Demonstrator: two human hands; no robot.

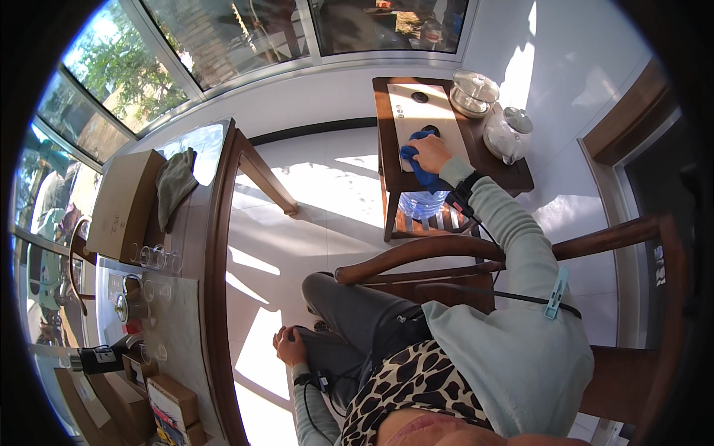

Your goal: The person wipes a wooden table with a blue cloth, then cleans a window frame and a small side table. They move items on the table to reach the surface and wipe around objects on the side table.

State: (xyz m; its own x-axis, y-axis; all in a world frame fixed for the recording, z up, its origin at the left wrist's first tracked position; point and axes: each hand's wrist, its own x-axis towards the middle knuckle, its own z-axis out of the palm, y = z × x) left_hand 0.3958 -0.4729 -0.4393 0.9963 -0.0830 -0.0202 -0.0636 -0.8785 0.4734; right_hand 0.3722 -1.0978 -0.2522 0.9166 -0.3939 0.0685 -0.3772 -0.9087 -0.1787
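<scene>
My right hand (434, 154) presses a blue cloth (422, 177) onto the near end of a pale panel (407, 120) with dark round knobs. This panel is set in a small dark wooden side table (485, 175). Part of the cloth hangs over the table's front edge. A glass teapot with a metal lid (506, 136) stands to the right of that hand, and a lidded glass pot (474, 92) sits behind it. My left hand (290, 347) rests on my knee, fingers loosely curled, with no object visible in it.
A wooden chair armrest (413, 253) lies below my right arm. Under the side table stands a large clear water bottle (421, 205). The long table (220, 223) at left carries a cardboard box (120, 206), a grey-green cloth (175, 181), clear glasses (153, 257) and a kettle (129, 306).
</scene>
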